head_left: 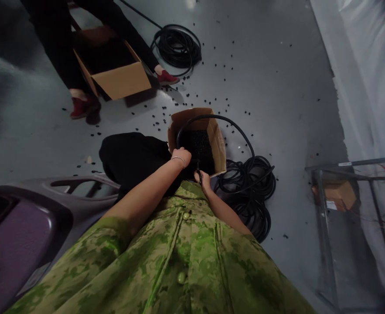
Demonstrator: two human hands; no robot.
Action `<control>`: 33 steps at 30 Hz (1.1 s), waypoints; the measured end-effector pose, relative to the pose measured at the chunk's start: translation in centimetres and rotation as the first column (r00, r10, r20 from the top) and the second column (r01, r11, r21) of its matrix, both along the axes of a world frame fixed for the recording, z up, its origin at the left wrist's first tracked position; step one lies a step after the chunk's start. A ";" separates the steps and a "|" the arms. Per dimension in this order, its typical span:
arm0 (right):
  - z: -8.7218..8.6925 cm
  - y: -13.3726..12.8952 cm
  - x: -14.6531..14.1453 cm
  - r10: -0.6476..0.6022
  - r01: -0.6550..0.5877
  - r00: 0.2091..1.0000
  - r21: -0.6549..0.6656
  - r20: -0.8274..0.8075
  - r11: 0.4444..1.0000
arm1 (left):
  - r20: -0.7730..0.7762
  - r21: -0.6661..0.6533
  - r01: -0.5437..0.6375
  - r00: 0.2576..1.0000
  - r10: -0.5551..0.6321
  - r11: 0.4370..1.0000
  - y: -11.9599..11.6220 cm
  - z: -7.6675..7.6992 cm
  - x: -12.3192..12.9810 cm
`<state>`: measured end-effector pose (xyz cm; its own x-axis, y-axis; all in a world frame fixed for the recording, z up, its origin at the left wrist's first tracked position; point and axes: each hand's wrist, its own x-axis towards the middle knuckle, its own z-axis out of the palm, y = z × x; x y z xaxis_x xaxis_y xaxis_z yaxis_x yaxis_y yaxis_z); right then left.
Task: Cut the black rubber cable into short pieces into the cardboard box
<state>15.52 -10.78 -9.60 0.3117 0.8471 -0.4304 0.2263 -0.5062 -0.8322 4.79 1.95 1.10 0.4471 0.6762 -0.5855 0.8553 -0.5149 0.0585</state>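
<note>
An open cardboard box (219, 150) stands on the floor before me, with many small black pieces (197, 144) inside. My left hand (182, 156), with a thin bracelet at the wrist, is closed round a black hose (228, 121) at the box's near left edge. From there the hose arches over the box to coils (260, 179) lying at its right. My right hand (203, 178) is closed on a small dark tool or hose end (199, 174) at the near edge; its exact shape is unclear.
Another person's legs (53, 48) and red shoes (166, 78) straddle a larger box (123, 82) at the upper left. A hose coil (176, 47) lies beyond. Black pieces are scattered over the floor. A purple chair (18, 248) is lower left, a metal frame (326, 235) right.
</note>
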 end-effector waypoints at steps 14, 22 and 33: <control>0.2 -0.1 0.3 0.007 -0.006 1.000 -0.025 0.024 1.000 | -0.026 -0.051 -0.037 0.999 0.036 0.998 0.1 0.1 0.2; 1.1 -0.6 0.8 0.049 -0.050 0.998 -0.013 -0.048 0.999 | -0.034 -0.036 -0.005 0.999 0.004 0.999 0.2 -0.2 0.2; 2.7 -1.0 1.6 0.015 -0.028 0.970 -0.049 -0.241 0.998 | 0.046 0.047 -0.018 0.999 0.016 0.999 0.3 0.5 0.0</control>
<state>17.14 -11.82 -6.95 0.1756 0.8269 -0.5342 0.0339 -0.5474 -0.8362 4.84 2.27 1.56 0.4605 0.7107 -0.5318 0.8611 -0.5031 0.0733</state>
